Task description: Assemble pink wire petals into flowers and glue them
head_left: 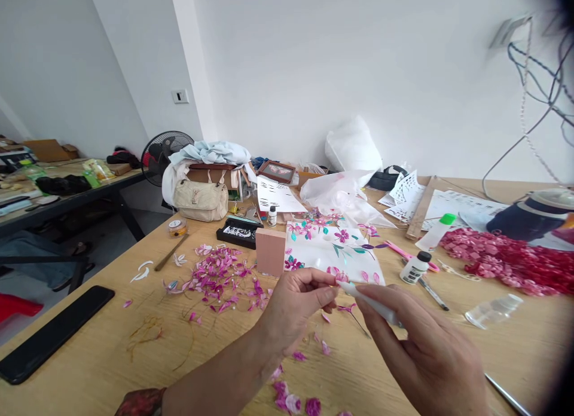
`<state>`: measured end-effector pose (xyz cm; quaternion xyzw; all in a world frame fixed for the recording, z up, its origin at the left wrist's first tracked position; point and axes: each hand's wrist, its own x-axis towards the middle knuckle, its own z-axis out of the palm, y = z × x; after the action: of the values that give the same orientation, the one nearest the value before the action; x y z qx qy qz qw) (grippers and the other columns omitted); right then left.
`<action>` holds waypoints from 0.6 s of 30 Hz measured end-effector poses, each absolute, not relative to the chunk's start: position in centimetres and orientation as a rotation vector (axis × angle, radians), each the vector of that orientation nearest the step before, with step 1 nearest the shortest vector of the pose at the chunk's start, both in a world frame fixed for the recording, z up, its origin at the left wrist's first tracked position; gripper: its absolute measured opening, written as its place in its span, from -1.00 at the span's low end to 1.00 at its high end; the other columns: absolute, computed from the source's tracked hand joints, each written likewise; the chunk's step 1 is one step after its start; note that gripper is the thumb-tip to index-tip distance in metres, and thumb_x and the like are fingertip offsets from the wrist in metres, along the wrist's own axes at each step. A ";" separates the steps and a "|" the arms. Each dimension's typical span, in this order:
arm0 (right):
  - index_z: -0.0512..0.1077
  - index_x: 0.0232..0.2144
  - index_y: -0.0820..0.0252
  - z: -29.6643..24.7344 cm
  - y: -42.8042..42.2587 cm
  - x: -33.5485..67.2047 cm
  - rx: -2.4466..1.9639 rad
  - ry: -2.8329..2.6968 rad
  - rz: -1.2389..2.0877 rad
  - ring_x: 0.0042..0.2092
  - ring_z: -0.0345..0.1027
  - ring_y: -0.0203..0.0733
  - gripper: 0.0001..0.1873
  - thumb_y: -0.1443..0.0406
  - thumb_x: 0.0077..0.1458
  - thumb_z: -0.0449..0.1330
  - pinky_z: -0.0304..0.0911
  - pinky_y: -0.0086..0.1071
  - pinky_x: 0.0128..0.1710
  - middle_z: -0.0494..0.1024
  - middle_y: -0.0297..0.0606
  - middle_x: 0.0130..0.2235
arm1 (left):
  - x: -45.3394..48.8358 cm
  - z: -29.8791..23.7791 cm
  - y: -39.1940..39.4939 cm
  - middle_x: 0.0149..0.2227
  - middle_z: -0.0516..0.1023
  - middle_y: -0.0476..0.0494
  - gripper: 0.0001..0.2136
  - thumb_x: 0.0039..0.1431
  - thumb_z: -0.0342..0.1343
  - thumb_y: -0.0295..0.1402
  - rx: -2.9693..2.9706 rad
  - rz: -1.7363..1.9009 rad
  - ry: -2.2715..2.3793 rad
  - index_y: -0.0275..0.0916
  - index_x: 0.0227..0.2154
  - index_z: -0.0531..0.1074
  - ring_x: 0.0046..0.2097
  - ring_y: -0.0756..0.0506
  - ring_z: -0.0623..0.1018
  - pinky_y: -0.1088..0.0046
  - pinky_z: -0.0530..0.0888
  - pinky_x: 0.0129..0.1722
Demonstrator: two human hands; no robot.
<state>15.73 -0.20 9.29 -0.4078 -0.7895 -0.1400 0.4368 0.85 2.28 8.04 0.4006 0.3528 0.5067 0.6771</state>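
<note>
My left hand [291,311] pinches a small pink petal [341,277] between thumb and fingertips, above the middle of the table. Held in my right hand [430,344] is a slim white tube [379,305] with a pointed tip, slanting down toward my palm. Its tip meets or nearly touches the petal; which one I cannot tell. Behind the hands lies a white sheet [359,262] with pink flowers and green leaves on it. A thin-stemmed pink piece [347,309] rests below my fingers. Loose pink petals [217,272] are heaped to the left.
A pinkish block [270,253] stands beside the sheet. At right are a black-capped bottle [415,269], a green-capped bottle [436,234], pink scissors [406,254], a clear bottle [493,311] and red-pink flower strands [515,260]. A black phone [56,332] lies near the left edge.
</note>
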 end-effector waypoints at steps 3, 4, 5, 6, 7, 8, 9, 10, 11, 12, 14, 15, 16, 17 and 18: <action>0.33 -0.31 0.17 9.4 -0.1 15.7 -1.028 -1.962 -0.348 -0.46 0.40 -0.27 -0.90 0.37 0.08 0.06 0.20 -0.47 -0.51 0.51 -0.30 -0.46 | 0.9 8.0 2.2 -0.62 0.37 0.02 -0.83 -0.18 0.25 -0.37 0.915 1.127 0.788 -0.33 -0.46 0.51 -0.56 0.12 0.33 0.60 0.24 -0.54; 0.33 -0.31 0.17 9.4 -0.2 15.8 -1.029 -1.962 -0.348 -0.46 0.40 -0.28 -0.90 0.37 0.08 0.05 0.20 -0.47 -0.51 0.50 -0.30 -0.47 | 0.9 8.0 2.2 -0.61 0.38 0.02 -0.82 -0.18 0.25 -0.37 0.919 1.126 0.788 -0.33 -0.46 0.51 -0.56 0.12 0.33 0.60 0.24 -0.54; 0.33 -0.30 0.17 9.5 -0.2 15.8 -1.028 -1.962 -0.349 -0.47 0.40 -0.28 -0.90 0.37 0.08 0.06 0.19 -0.47 -0.52 0.50 -0.30 -0.47 | 0.9 8.0 2.2 -0.61 0.38 0.01 -0.83 -0.18 0.25 -0.37 0.921 1.125 0.788 -0.33 -0.46 0.51 -0.55 0.12 0.33 0.60 0.24 -0.54; 0.33 -0.29 0.17 9.5 -0.2 15.8 -1.026 -1.961 -0.351 -0.47 0.40 -0.28 -0.89 0.37 0.08 0.06 0.19 -0.47 -0.52 0.51 -0.29 -0.46 | 0.9 7.9 2.3 -0.60 0.38 0.01 -0.83 -0.18 0.25 -0.37 0.923 1.126 0.786 -0.33 -0.46 0.51 -0.55 0.12 0.33 0.61 0.24 -0.54; 0.33 -0.28 0.17 9.4 -0.2 15.8 -1.024 -1.961 -0.350 -0.47 0.40 -0.28 -0.88 0.37 0.08 0.06 0.19 -0.47 -0.52 0.51 -0.29 -0.44 | 0.9 7.9 2.3 -0.60 0.38 0.01 -0.83 -0.17 0.25 -0.38 0.925 1.127 0.785 -0.32 -0.45 0.51 -0.55 0.12 0.34 0.61 0.24 -0.54; 0.33 -0.27 0.17 9.4 -0.2 15.8 -1.021 -1.964 -0.350 -0.46 0.39 -0.28 -0.87 0.37 0.07 0.06 0.19 -0.47 -0.53 0.52 -0.29 -0.43 | 0.8 7.9 2.3 -0.60 0.38 0.02 -0.84 -0.17 0.24 -0.38 0.925 1.129 0.787 -0.32 -0.45 0.51 -0.54 0.12 0.34 0.61 0.24 -0.55; 0.33 -0.27 0.16 9.4 -0.3 15.8 -1.020 -1.968 -0.349 -0.46 0.40 -0.28 -0.87 0.37 0.07 0.06 0.18 -0.47 -0.53 0.52 -0.28 -0.42 | 0.8 7.9 2.3 -0.59 0.38 0.02 -0.84 -0.17 0.24 -0.38 0.921 1.131 0.790 -0.32 -0.45 0.50 -0.54 0.12 0.34 0.62 0.24 -0.55; 0.33 -0.28 0.16 9.4 -0.3 15.8 -1.019 -1.973 -0.344 -0.46 0.40 -0.27 -0.87 0.37 0.07 0.06 0.18 -0.47 -0.54 0.52 -0.28 -0.41 | 0.8 8.0 2.3 -0.59 0.38 0.02 -0.84 -0.17 0.24 -0.38 0.914 1.131 0.795 -0.31 -0.45 0.50 -0.54 0.11 0.34 0.62 0.24 -0.56; 0.33 -0.29 0.15 9.4 -0.4 15.7 -1.020 -1.980 -0.335 -0.47 0.39 -0.28 -0.88 0.37 0.07 0.05 0.18 -0.46 -0.53 0.52 -0.28 -0.42 | 0.8 8.0 2.3 -0.60 0.37 0.03 -0.84 -0.17 0.24 -0.37 0.907 1.129 0.800 -0.31 -0.45 0.50 -0.54 0.11 0.34 0.62 0.24 -0.56; 0.33 -0.31 0.15 9.5 -0.4 15.7 -1.022 -1.989 -0.324 -0.47 0.39 -0.28 -0.89 0.37 0.07 0.05 0.19 -0.46 -0.53 0.51 -0.29 -0.42 | 0.8 8.0 2.3 -0.60 0.36 0.04 -0.84 -0.17 0.25 -0.37 0.903 1.128 0.806 -0.30 -0.46 0.50 -0.54 0.11 0.34 0.62 0.24 -0.56; 0.32 -0.33 0.15 9.6 -0.5 15.8 -1.028 -2.005 -0.307 -0.48 0.39 -0.28 -0.91 0.38 0.08 0.04 0.19 -0.46 -0.53 0.50 -0.30 -0.44 | 0.7 8.1 2.3 -0.59 0.36 0.03 -0.84 -0.17 0.24 -0.37 0.906 1.124 0.811 -0.30 -0.45 0.50 -0.54 0.11 0.35 0.62 0.24 -0.56; 0.32 -0.33 0.15 9.7 -0.6 15.8 -1.031 -2.014 -0.302 -0.47 0.39 -0.28 -0.91 0.38 0.08 0.04 0.19 -0.46 -0.53 0.49 -0.30 -0.45 | 0.7 8.1 2.2 -0.59 0.37 0.03 -0.84 -0.17 0.24 -0.37 0.911 1.123 0.812 -0.30 -0.45 0.50 -0.54 0.11 0.35 0.62 0.24 -0.57; 0.32 -0.32 0.16 9.8 -0.6 15.8 -1.032 -2.021 -0.303 -0.46 0.40 -0.27 -0.91 0.37 0.08 0.03 0.19 -0.46 -0.52 0.49 -0.30 -0.46 | 0.7 8.2 2.2 -0.59 0.37 0.03 -0.85 -0.16 0.24 -0.38 0.913 1.124 0.814 -0.31 -0.46 0.50 -0.54 0.11 0.35 0.63 0.24 -0.57; 0.31 -0.31 0.16 9.8 -0.6 15.9 -1.033 -2.024 -0.309 -0.44 0.40 -0.27 -0.90 0.37 0.09 0.03 0.19 -0.46 -0.52 0.49 -0.30 -0.46 | 0.7 8.2 2.2 -0.59 0.37 0.03 -0.85 -0.16 0.24 -0.38 0.914 1.123 0.817 -0.31 -0.46 0.50 -0.54 0.11 0.35 0.63 0.24 -0.57; 0.31 -0.30 0.16 9.8 -0.6 16.0 -1.039 -2.023 -0.316 -0.43 0.41 -0.26 -0.90 0.37 0.09 0.03 0.19 -0.46 -0.51 0.49 -0.29 -0.46 | 0.7 8.3 2.2 -0.59 0.37 0.03 -0.86 -0.16 0.24 -0.38 0.912 1.123 0.819 -0.31 -0.46 0.50 -0.54 0.11 0.35 0.63 0.23 -0.57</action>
<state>15.98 -0.57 9.81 -0.4125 -0.8036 -0.1257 0.4101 0.71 2.18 8.26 0.4052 0.3641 0.4992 0.6738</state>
